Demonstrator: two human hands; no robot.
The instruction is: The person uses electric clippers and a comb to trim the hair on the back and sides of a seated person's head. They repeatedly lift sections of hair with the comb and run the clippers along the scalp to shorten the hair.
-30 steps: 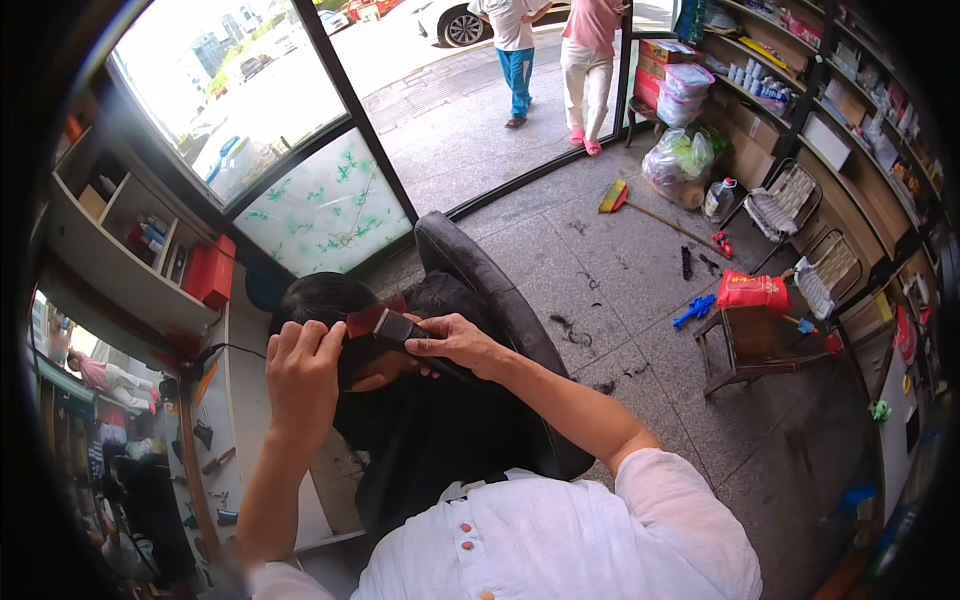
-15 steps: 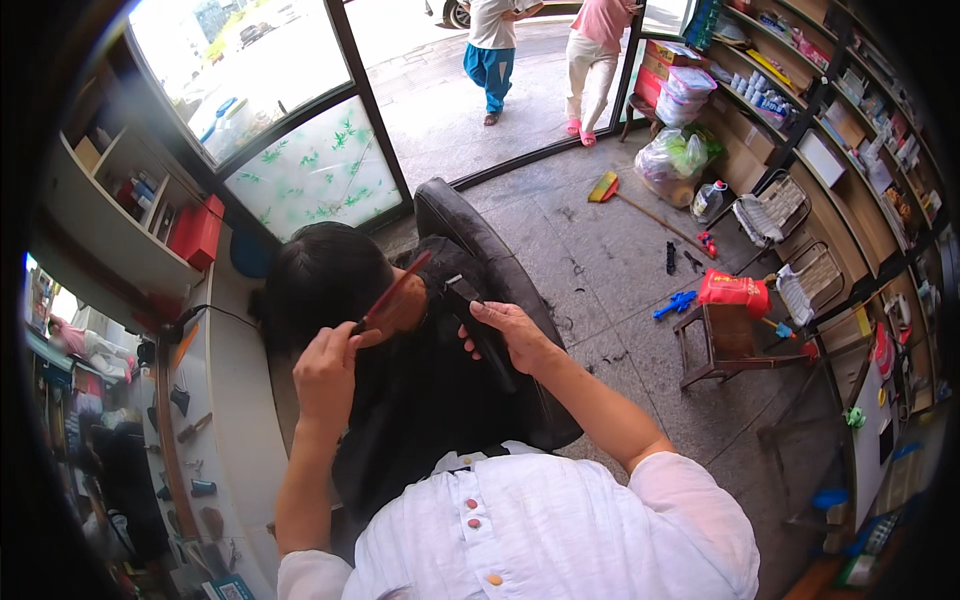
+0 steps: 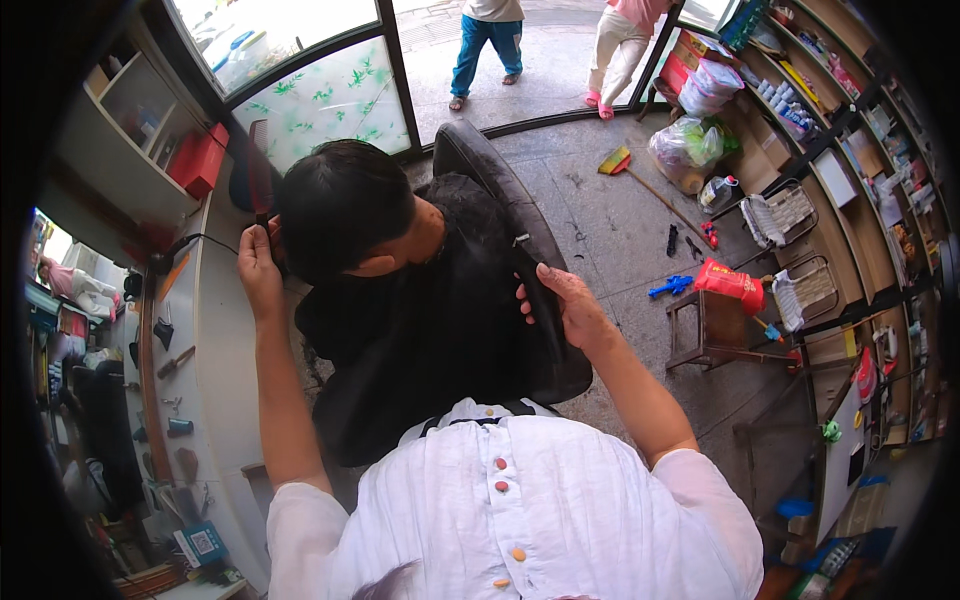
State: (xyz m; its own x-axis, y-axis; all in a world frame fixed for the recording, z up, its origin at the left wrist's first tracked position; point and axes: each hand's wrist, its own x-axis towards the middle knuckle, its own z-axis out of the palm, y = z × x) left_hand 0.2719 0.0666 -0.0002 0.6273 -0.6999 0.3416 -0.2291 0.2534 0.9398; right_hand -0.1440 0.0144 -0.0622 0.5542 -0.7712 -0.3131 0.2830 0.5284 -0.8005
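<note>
Beside the head [image 3: 345,205] of a seated person, my left hand [image 3: 261,268] is closed on a dark red comb [image 3: 259,165]. The comb points upward, apart from the short dark hair. My right hand [image 3: 575,303] grips a black hair clipper [image 3: 541,290] over the right side of the chair, away from the head. A black cape [image 3: 420,335] covers the seated person's body. The dark padded chair [image 3: 475,160] curves around behind them and to the right. Part of the clipper is hard to tell from the dark chair.
A counter [image 3: 225,330] with a mirror runs along the left. On the floor at right lie a broom [image 3: 660,195], a blue toy [image 3: 671,286] and a wooden stool [image 3: 712,330] bearing a red bag. Shelves [image 3: 850,200] line the right wall. Two people stand at the doorway.
My left hand has moved left with the comb, away from the nape to the head's other side. The clipper has moved right, away from the neck. The view has shifted, and the head appears turned.
</note>
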